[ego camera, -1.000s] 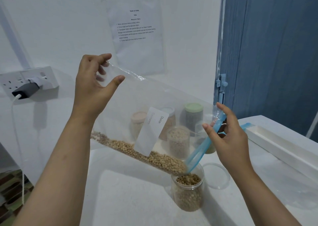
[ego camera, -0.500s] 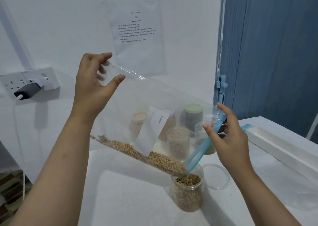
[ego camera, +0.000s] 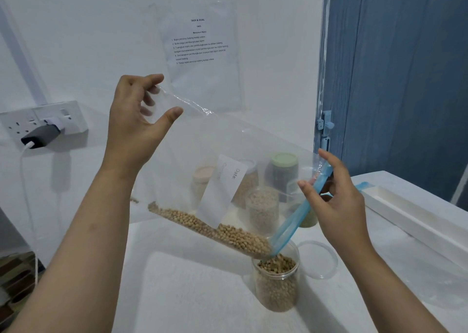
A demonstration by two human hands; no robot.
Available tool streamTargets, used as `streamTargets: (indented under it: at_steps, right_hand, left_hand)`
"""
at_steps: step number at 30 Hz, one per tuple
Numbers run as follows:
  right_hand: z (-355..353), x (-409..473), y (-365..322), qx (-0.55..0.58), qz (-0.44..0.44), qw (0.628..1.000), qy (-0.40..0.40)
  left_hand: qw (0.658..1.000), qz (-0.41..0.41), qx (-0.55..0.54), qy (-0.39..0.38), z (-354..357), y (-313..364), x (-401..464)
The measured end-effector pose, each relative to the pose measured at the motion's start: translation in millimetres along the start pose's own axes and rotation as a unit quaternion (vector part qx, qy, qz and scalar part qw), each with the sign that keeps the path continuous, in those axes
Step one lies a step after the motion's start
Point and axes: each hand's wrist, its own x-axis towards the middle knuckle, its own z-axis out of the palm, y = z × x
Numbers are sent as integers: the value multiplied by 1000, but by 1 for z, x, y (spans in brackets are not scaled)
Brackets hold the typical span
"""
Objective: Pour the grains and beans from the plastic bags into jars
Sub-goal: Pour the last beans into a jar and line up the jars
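Between my two hands hangs the plastic bag (ego camera: 228, 155), tilted down toward the right. My left hand (ego camera: 134, 127) pinches its upper closed corner between thumb and curled fingers. My right hand (ego camera: 334, 206) pinches the blue zip strip (ego camera: 298, 216) at the mouth, thumb on the near side, fingers behind. I cannot make out how far the mouth gapes.

Below the grip, the soybeans (ego camera: 220, 231) lie along the bag's lower edge, piled against the bottom end of the zip strip. That end sits at the rim of the open jar (ego camera: 277, 284), which stands on the white table (ego camera: 192, 294) and is filled nearly to the top. Just right of the jar lies its clear lid (ego camera: 321, 259), flat on the table, partly behind my right wrist.

Behind the bag, seen through the film and blurred, stand several more jars (ego camera: 263, 208); a white label (ego camera: 222, 190) on the bag covers part of them, so their count is unclear. Right of my right hand runs a long white tray (ego camera: 405, 213) along the table's far edge, and a blue door (ego camera: 395, 79) rises behind it. Left of my left hand, a wall socket (ego camera: 43, 122) carries a dark charger (ego camera: 41, 136). Above the bag a printed sheet (ego camera: 200, 53) hangs on the wall, its text too small to read surely. Near both forearms the table surface lies bare.
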Motion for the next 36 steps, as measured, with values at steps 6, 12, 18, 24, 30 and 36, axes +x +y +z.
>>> streamTargets:
  at_steps: [6,12,18,24,30,36]
  right_hand:
    - [-1,0,-1,2,-3,1000,-4]
    - [-3,0,-1,-5,-11,1000,-3]
    - [-3,1,0,-3,-13,1000,1]
    - [-2,0,5,-2,-10,1000,7]
    - [-1,-1,15,-9,-16,1000,17]
    - [-2,1,22,-106,-79,990,50]
  left_hand:
    - [1000,5,2,-1,0,0,2]
    - [1000,0,5,-1,2,0,2]
    - [1000,3,0,0,2,1,5]
    - [1000,4,-1,-4,5,2,5]
    - [1000,9,-4,-13,10,5,4]
    - [1000,8,-4,-15,13,6,5]
